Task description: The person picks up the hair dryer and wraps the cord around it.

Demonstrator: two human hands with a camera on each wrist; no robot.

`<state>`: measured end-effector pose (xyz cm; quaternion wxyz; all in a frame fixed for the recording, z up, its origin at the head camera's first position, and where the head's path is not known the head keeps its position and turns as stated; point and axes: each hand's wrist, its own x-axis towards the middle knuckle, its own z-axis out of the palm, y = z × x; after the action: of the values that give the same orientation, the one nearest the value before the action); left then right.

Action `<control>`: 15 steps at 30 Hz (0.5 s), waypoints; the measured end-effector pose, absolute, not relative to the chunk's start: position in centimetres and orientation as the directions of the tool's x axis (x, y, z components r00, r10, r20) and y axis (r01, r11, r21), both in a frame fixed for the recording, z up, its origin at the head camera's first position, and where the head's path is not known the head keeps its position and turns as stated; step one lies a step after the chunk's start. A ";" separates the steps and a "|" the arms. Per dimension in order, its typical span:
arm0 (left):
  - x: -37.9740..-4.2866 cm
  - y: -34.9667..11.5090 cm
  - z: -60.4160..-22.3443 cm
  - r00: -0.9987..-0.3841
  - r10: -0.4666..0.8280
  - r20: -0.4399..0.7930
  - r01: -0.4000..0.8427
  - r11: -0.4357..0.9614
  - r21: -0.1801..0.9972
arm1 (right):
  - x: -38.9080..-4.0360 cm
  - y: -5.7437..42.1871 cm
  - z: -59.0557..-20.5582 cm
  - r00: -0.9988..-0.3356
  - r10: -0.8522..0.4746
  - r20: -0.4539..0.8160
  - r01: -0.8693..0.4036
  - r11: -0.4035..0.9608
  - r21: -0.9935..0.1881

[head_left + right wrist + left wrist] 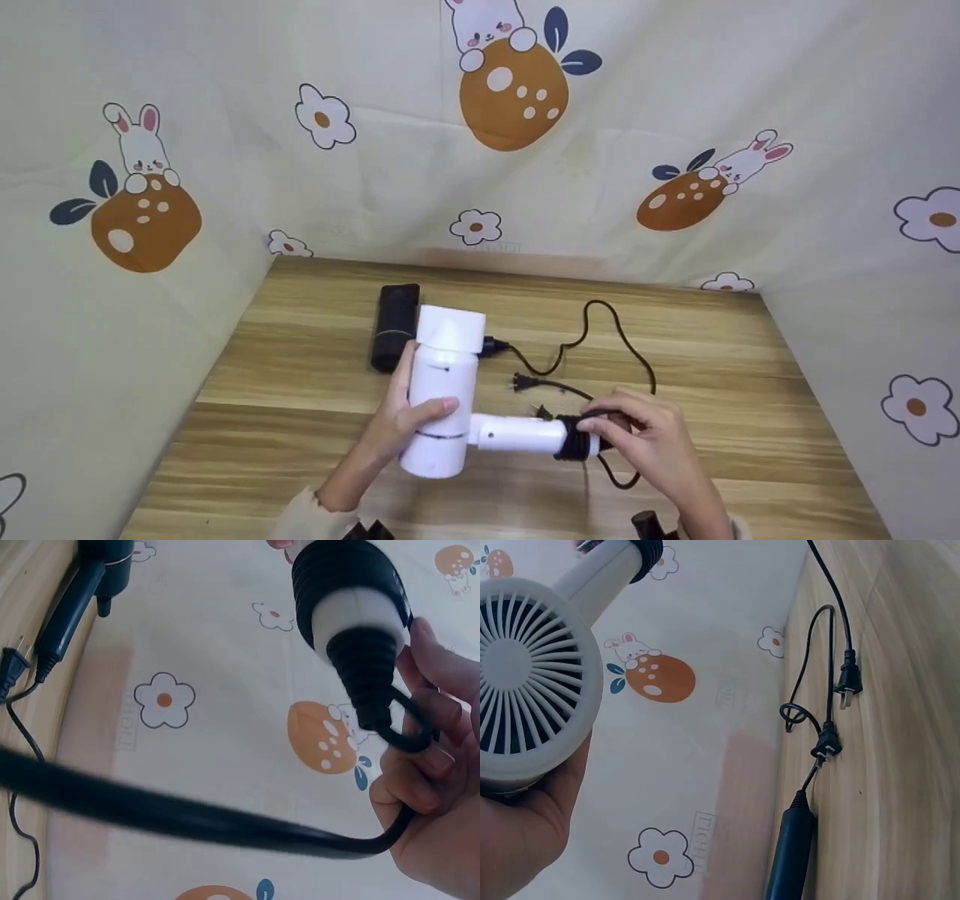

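Note:
A white hair dryer [442, 386] is held up over the table, its handle pointing right. My left hand [394, 420] grips its barrel, with the thumb across the front. In the left wrist view the slatted round end of the dryer [508, 667] faces the camera. Several turns of black cord [573, 441] are wound round the end of the handle. My right hand [654, 439] pinches the cord beside these turns. In the right wrist view a loose length of the cord [187, 819] runs from the curled fingers off to the left.
A black hair dryer [395, 328] lies behind on the wooden table [300, 442], partly hidden by the white one. Its thin cord [649, 367] loops to the right. A two-pin plug [525, 382] lies near the middle. Patterned cloth walls [405, 180] enclose the back and sides.

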<state>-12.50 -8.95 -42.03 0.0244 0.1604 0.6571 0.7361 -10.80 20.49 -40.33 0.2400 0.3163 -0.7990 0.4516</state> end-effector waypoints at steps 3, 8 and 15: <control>-12.3 -9.1 -41.8 -0.927 0.306 0.216 0.179 -0.145 0.973 | -11.0 20.8 -40.4 -0.736 -0.352 0.578 -0.676 0.338 -0.655; -12.1 -9.4 -41.7 -0.907 0.364 0.214 0.139 -0.220 0.965 | -11.7 21.3 -40.4 -0.733 -0.491 0.472 -0.604 0.150 -0.783; -12.1 -9.6 -42.2 -0.843 0.418 0.339 0.117 -0.472 0.874 | -12.6 21.2 -41.1 -0.665 -0.581 0.469 -0.579 0.004 -0.815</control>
<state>-12.13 -9.60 -42.23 0.0923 0.2646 0.5053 0.8162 -12.64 21.21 -41.07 -0.0009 0.4095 -0.7084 0.5748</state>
